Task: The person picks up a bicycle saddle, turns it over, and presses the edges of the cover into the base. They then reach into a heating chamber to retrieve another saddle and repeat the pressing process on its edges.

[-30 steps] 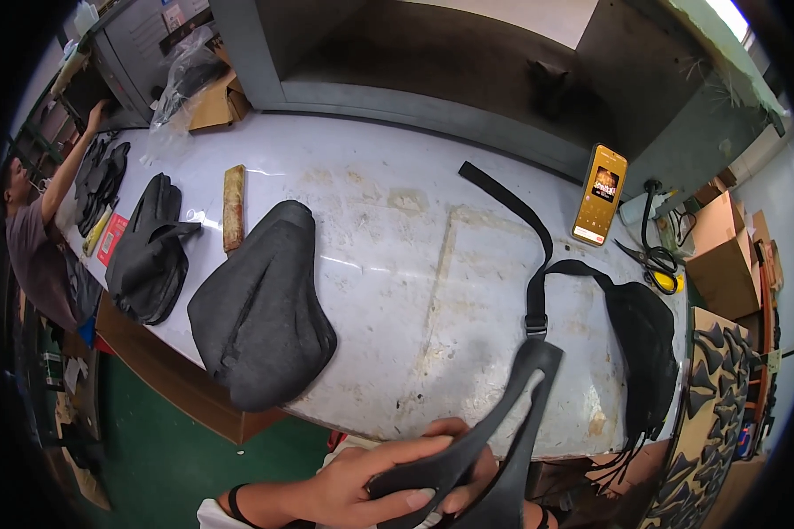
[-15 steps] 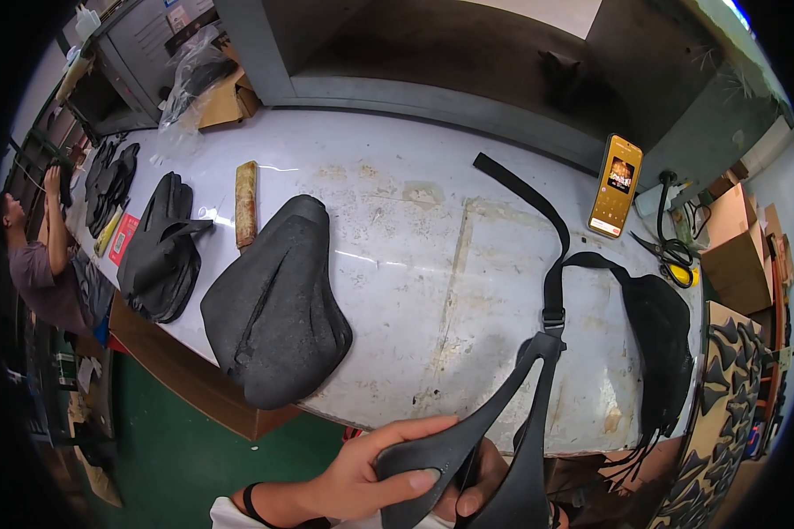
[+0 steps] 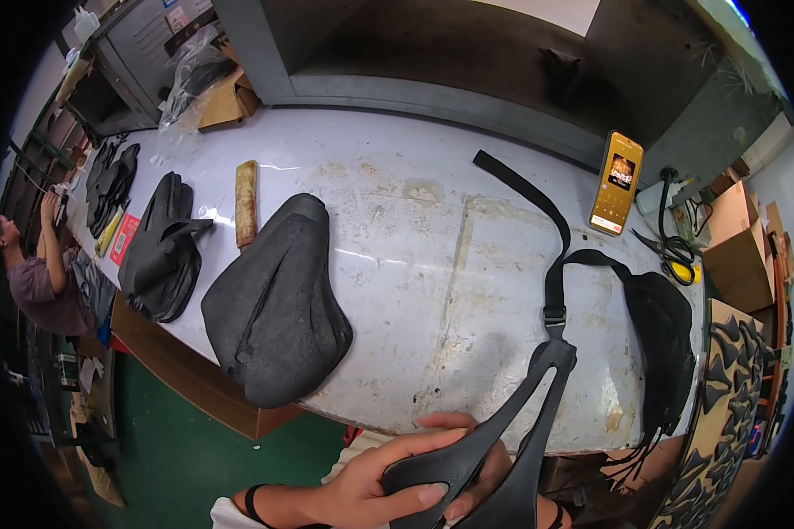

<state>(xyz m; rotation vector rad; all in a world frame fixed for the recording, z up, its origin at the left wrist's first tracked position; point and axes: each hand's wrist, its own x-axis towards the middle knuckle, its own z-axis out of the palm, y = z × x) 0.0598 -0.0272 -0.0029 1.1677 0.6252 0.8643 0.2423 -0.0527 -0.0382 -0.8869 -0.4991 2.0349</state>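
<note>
In front of me at the table's near edge is a forked black rubbery piece (image 3: pixel 481 445), its two long arms joined at the top. A black webbing strap (image 3: pixel 551 238) runs from that joint through a small buckle (image 3: pixel 553 316) and lies across the table. My left hand (image 3: pixel 384 476) grips the left arm, thumb on the front face and fingers closed round it. Behind that arm, my right hand (image 3: pixel 490 472) is closed on the same piece; its fingertips show past the far edge, and much of it is hidden.
A stack of black moulded pieces (image 3: pixel 278 309) lies left of centre, with a worn yellowish block (image 3: pixel 246 203) behind. More black pieces (image 3: pixel 161 256) are further left. On the right are a phone (image 3: pixel 616 185), scissors (image 3: pixel 670 251) and a black strapped bundle (image 3: pixel 662 344). A person (image 3: pixel 53 282) works at far left.
My right hand has moved up and left behind the left arm of the forked piece, its fingers now showing beyond it. The joint has shifted slightly right and nearer. The strap stays put.
</note>
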